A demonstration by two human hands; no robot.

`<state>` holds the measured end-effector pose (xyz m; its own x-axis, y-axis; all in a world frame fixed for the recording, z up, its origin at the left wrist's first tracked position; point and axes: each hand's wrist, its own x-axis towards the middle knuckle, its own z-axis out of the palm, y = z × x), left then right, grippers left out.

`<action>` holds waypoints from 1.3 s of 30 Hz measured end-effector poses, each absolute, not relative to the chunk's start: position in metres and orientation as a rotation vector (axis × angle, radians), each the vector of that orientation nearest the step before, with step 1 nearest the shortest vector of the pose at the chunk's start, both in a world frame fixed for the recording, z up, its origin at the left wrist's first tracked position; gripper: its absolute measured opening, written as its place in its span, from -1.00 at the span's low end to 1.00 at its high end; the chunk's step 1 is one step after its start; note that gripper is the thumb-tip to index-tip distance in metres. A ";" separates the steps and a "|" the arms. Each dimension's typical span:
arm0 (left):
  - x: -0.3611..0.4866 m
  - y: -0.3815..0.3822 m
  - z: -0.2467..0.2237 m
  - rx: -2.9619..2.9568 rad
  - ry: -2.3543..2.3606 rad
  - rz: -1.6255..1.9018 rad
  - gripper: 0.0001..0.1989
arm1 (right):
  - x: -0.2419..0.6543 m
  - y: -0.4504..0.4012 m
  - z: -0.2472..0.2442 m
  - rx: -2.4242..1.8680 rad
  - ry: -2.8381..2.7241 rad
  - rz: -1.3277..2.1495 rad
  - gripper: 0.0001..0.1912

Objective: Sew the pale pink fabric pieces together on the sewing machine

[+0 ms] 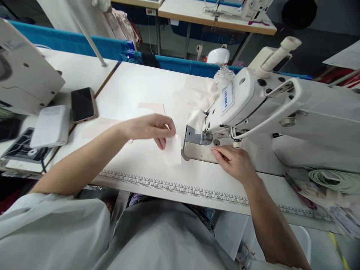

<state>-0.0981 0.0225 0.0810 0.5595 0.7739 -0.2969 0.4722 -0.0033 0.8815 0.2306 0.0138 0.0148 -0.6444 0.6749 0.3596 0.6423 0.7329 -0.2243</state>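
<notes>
My left hand (163,129) is closed in a pinch on the upper edge of a small pale fabric piece (173,150), which hangs over the white table left of the machine bed. My right hand (233,159) rests at the front of the sewing machine (247,97), right of the needle area, thumb and fingertips pressed together. Whatever those fingertips hold, if anything, is too small to make out. White fabric (197,120) lies bunched by the presser foot and trails behind it. Pale pink fabric pieces (153,107) lie flat on the table behind my left hand.
A dark phone (83,104) and a white box-shaped device (50,125) sit at the left, near another machine (25,71). A printed ruler (174,188) runs along the table's front edge. At the right lie scissors (300,191) and coiled pale green cord (337,180).
</notes>
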 end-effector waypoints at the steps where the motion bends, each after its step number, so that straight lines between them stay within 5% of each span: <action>1: -0.086 0.022 0.074 1.637 1.000 0.259 -0.80 | 0.230 0.013 0.016 -0.989 -2.512 0.137 -0.76; 7: -0.017 0.036 0.034 1.739 1.017 0.149 -0.83 | 0.222 0.004 0.018 -0.808 -2.535 0.172 -0.77; 13: -0.015 0.021 0.035 2.455 1.488 0.466 -0.77 | 0.215 -0.002 0.013 -0.783 -2.651 0.020 -0.71; 19: -0.039 -0.036 0.029 2.930 1.016 0.477 -0.74 | 0.211 -0.005 0.014 -0.913 -2.691 -0.099 -0.65; 39: -0.046 -0.091 0.033 2.703 1.083 0.689 -0.75 | 0.219 0.010 0.014 -0.963 -2.682 -0.131 -0.67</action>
